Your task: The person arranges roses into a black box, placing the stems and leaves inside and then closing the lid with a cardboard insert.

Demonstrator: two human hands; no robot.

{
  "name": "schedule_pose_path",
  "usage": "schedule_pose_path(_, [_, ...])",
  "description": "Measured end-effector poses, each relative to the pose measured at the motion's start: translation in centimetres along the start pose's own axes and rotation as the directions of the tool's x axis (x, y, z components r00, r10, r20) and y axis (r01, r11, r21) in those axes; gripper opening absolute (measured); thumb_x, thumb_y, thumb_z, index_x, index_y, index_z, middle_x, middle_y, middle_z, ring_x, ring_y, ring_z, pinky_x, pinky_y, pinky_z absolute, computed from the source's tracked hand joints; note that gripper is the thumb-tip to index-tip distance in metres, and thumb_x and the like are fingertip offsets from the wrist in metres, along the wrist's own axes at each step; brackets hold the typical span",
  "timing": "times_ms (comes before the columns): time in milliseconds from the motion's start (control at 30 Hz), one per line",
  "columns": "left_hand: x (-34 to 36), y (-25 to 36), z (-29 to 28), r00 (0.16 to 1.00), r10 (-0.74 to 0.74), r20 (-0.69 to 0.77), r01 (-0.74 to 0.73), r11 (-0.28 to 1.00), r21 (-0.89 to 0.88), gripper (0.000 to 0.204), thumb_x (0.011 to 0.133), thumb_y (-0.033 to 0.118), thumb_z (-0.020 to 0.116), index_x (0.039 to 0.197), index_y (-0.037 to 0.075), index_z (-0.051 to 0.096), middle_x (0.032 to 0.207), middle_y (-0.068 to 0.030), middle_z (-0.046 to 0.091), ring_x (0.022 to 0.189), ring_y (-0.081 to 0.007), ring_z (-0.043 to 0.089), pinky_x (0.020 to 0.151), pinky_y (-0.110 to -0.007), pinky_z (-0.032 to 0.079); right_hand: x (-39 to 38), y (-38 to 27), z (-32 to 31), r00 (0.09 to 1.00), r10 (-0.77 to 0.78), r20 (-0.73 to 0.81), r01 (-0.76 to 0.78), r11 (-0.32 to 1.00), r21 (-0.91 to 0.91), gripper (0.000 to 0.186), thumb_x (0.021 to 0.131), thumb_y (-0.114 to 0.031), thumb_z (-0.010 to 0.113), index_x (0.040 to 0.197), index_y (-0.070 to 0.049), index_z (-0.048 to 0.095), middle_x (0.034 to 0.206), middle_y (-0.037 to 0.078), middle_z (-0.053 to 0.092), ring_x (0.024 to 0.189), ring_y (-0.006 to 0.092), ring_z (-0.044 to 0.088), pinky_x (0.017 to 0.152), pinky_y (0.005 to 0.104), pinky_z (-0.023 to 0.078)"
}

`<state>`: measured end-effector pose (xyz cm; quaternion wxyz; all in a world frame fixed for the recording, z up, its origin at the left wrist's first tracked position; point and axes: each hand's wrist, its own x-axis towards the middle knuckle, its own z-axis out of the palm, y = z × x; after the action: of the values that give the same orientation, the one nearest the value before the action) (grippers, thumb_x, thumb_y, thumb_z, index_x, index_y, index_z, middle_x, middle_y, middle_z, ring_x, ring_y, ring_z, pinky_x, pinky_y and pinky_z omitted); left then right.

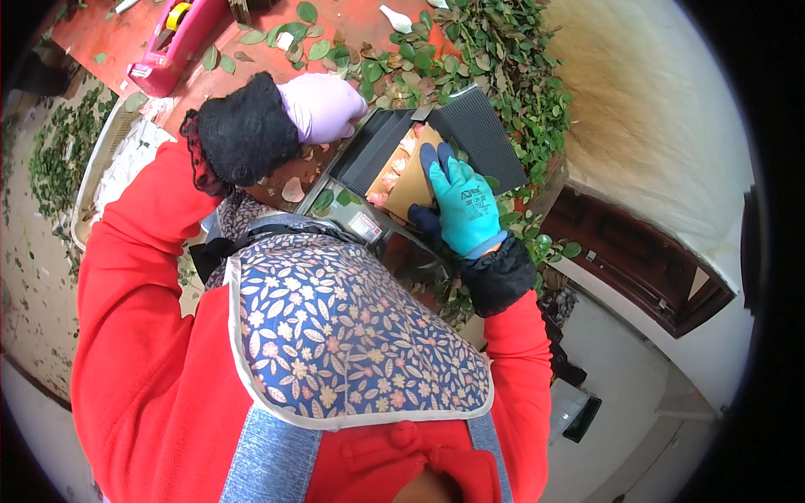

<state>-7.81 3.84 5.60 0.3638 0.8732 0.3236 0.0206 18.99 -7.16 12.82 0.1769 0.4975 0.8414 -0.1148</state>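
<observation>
My right hand point(465, 205), in a teal glove with dark blue fingertips, grips a folded piece of tan cardboard point(408, 191). A row of pink rose heads point(392, 173) shows along the cardboard's left edge. The bundle lies on a black and grey device point(373, 153) with a ribbed dark panel point(482, 134) on its right. At the device's far left side is my left hand point(323, 107), in a lavender glove. Its fingers are curled and partly turned away, and what they hold, if anything, is hidden.
Green leaves point(520, 109) are heaped right of the device, others scattered over the red table point(96, 42). A pink tape dispenser point(174, 46) stands far left. Left of my arm is a pale basket point(96, 168) holding white strips. A loose pink petal point(293, 190) lies near the device.
</observation>
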Motion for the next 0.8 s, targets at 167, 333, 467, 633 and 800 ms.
schedule_pose_path(167, [-1.2, 0.6, 0.7, 0.994, -0.058, -0.094, 0.058, 0.998, -0.006, 0.016, 0.084, 0.02, 0.065, 0.094, 0.008, 0.067, 0.085, -0.0144, 0.067, 0.083, -0.0349, 0.067, 0.075, -0.044, 0.053, 0.0, 0.0, -0.2, 1.0, -0.003, 0.008, 0.003, 1.0, 0.017, 0.086, 0.08, -0.042, 0.072, 0.149, -0.006, 0.034, 0.143, 0.025, 0.045, 0.121, 0.0394, 0.051, 0.1, 0.0447, 0.042])
schedule_pose_path(333, [-1.3, -0.4, 2.3, 0.994, 0.0, -0.106, -0.005, 0.999, -0.047, 0.016, 0.083, 0.017, 0.066, 0.096, 0.008, 0.068, 0.087, -0.0136, 0.068, 0.084, -0.0343, 0.067, 0.076, -0.044, 0.053, -0.1, -0.1, -0.7, 0.999, -0.027, -0.023, 0.028, 1.0, 0.013, 0.086, 0.08, -0.041, 0.073, 0.149, -0.006, 0.035, 0.143, 0.026, 0.045, 0.12, 0.0401, 0.051, 0.099, 0.0453, 0.042])
schedule_pose_path(467, [-1.3, 1.0, 3.6, 0.971, 0.068, -0.228, -0.103, 0.984, -0.149, 0.016, 0.083, 0.015, 0.067, 0.096, 0.007, 0.068, 0.089, -0.0135, 0.067, 0.086, -0.0341, 0.066, 0.075, -0.043, 0.052, -0.2, -0.2, -0.4, 0.999, -0.019, -0.026, 0.02, 0.999, 0.039, 0.086, 0.079, -0.04, 0.073, 0.149, -0.006, 0.036, 0.142, 0.026, 0.045, 0.119, 0.0402, 0.051, 0.098, 0.0455, 0.043])
schedule_pose_path(633, [-0.4, 3.7, 1.9, 0.925, 0.13, -0.356, -0.18, 0.977, -0.112, 0.016, 0.084, 0.015, 0.067, 0.096, 0.006, 0.066, 0.088, -0.0132, 0.066, 0.085, -0.0344, 0.065, 0.074, -0.043, 0.052, -0.5, 0.0, 0.3, 0.998, 0.03, -0.051, -0.031, 0.999, -0.016, 0.086, 0.078, -0.04, 0.074, 0.149, -0.008, 0.037, 0.142, 0.024, 0.046, 0.119, 0.0388, 0.052, 0.098, 0.0455, 0.043])
schedule_pose_path(800, [3.2, 6.8, 0.8, 0.966, 0.226, -0.128, -0.227, 0.974, 0.005, 0.035, 0.08, 0.031, 0.074, 0.1, 0.005, 0.06, 0.087, -0.0143, 0.066, 0.087, -0.0365, 0.065, 0.074, -0.046, 0.051, -1.0, 0.5, 0.6, 0.994, 0.058, -0.088, -0.053, 0.997, 0.056, 0.082, 0.078, -0.038, 0.073, 0.146, -0.006, 0.041, 0.145, 0.024, 0.043, 0.123, 0.0402, 0.05, 0.102, 0.0479, 0.04])
